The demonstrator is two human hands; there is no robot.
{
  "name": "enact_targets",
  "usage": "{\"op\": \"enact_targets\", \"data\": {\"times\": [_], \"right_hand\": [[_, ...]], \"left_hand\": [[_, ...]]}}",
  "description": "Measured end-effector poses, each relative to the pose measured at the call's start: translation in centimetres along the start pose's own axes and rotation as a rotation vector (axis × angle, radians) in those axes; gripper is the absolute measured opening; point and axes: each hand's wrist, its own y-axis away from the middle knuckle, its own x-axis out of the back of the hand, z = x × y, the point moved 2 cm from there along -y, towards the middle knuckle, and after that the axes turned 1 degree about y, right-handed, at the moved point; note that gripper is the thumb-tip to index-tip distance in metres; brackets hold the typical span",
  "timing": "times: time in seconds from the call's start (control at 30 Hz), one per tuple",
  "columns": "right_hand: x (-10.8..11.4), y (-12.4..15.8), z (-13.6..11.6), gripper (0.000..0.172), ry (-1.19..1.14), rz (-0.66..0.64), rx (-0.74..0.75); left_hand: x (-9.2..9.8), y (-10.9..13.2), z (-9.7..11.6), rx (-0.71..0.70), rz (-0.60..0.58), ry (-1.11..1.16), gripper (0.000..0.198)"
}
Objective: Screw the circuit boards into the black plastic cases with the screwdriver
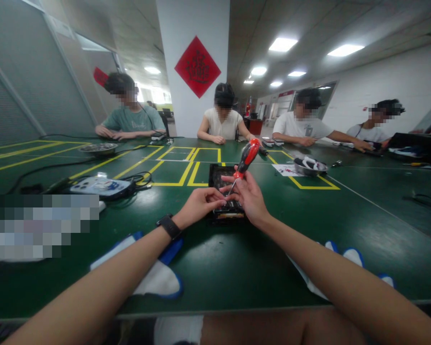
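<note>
Here, screwdriver (pixel 249 156) in right hand (pixel 250 195)

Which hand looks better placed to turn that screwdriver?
Probably the right hand: it holds the screwdriver, whose shaft slants down toward the black case. The left hand is only near the tip.

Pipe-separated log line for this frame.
right hand: holds red-black screwdriver | left hand: near screwdriver shaft, over black device | white-blue gloves: on green table

No text is readable, even on the red diamond sign (pixel 198 67)
</note>
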Motion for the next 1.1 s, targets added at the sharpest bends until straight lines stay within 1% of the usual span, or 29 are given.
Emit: {"op": "enact_targets", "data": {"times": [0.1, 0.3, 0.43, 0.57, 0.63, 0.77, 0.93, 1.0, 1.1], "right_hand": [[-0.03, 0.00, -0.03, 0.034, -0.003, -0.008, -0.001], [-0.18, 0.06, 0.10, 0.039, -0.018, -0.065, -0.069], [0.05, 0.08, 0.39, 0.038, -0.042, -0.063, -0.119], [0.18, 0.18, 0.38, 0.038, -0.058, -0.081, -0.109], [0.16, 0.24, 0.28, 0.038, -0.047, -0.081, -0.098], [0.09, 0.24, 0.13, 0.037, -0.035, -0.069, -0.084], [0.03, 0.16, 0.14, 0.036, -0.039, -0.090, -0.082], [0.02, 0.17, 0.16, 0.036, -0.036, -0.092, -0.082], [0.04, 0.21, 0.19, 0.037, -0.047, -0.080, -0.095]], "left_hand": [[-0.13, -0.02, 0.03, 0.004, 0.008, -0.018, 0.033], [-0.45, 0.05, -0.09, -0.017, 0.024, -0.090, 0.034], [-0.21, 0.13, 0.28, -0.055, -0.070, -0.066, 0.032], [0.05, 0.16, 0.71, -0.090, -0.172, -0.040, 0.030], [0.11, 0.15, 0.73, -0.081, -0.172, -0.046, 0.031], [0.08, 0.11, 0.61, -0.053, -0.116, -0.048, 0.039], [-0.15, 0.07, 0.64, -0.038, -0.160, -0.048, 0.050], [-0.10, 0.06, 0.66, -0.044, -0.165, -0.039, 0.047], [0.04, 0.09, 0.71, -0.058, -0.178, -0.050, 0.034]]}}
